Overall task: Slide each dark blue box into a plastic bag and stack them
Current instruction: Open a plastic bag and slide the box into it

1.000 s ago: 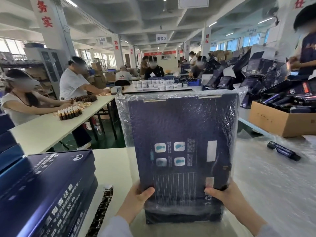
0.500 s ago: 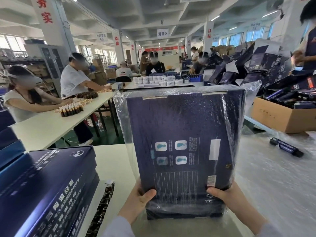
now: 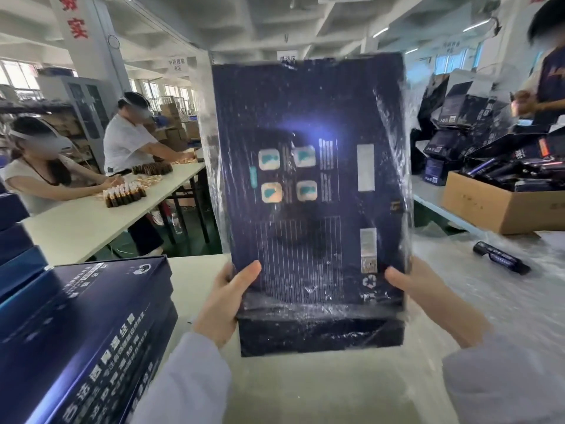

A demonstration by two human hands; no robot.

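Observation:
A dark blue box (image 3: 312, 185) stands upright in front of me inside a clear plastic bag (image 3: 397, 123), its printed back facing me. My left hand (image 3: 226, 301) grips its lower left edge, thumb on the face. At the lower right edge my right hand (image 3: 428, 295) grips it the same way. The box is lifted above the white table (image 3: 195, 276). A stack of dark blue boxes (image 3: 85, 332) lies at my left.
Clear plastic bags (image 3: 504, 301) cover the table at right, with a dark tube (image 3: 501, 258) lying on them. A cardboard carton (image 3: 501, 206) of dark packages stands behind. People work at a table (image 3: 76, 221) to the left and one stands at far right.
Both hands have raised the bagged box higher and closer to me; its top now reaches well up the view. The bag's loose top edge has folded down over the box.

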